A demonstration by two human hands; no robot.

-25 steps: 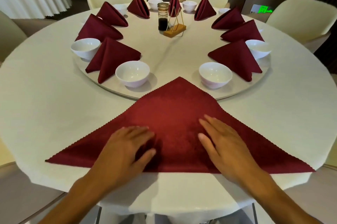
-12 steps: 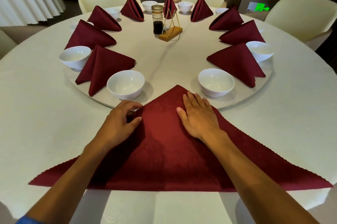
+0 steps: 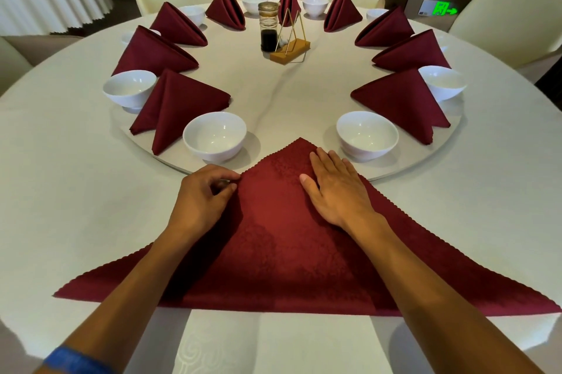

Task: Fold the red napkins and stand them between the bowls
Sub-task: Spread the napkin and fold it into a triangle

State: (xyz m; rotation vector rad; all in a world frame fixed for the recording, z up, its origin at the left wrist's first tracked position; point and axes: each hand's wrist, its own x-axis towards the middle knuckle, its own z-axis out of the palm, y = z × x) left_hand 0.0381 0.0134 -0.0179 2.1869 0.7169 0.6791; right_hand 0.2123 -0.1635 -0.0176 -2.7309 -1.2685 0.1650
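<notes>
A red napkin (image 3: 282, 255) lies flat as a wide triangle on the table's near side, its tip reaching onto the turntable (image 3: 404, 165) between two white bowls, the left bowl (image 3: 214, 135) and the right bowl (image 3: 367, 134). My left hand (image 3: 202, 198) sits at the napkin's upper left edge with fingers curled, pinching that edge. My right hand (image 3: 333, 188) lies flat on the cloth just right of the tip, fingers straight. Several folded red napkins, such as one at the left (image 3: 175, 106) and one at the right (image 3: 401, 103), stand between more bowls around the turntable.
A jar of dark sauce (image 3: 268, 28) and a wooden holder with a gold wire frame (image 3: 290, 49) stand at the turntable's middle. Cream chairs (image 3: 504, 24) ring the far side. A white runner (image 3: 279, 343) hangs at the near table edge.
Both hands slid forward from the napkin's near middle toward its tip. My left hand went to the left edge and curled its fingers on it. The view moved closer.
</notes>
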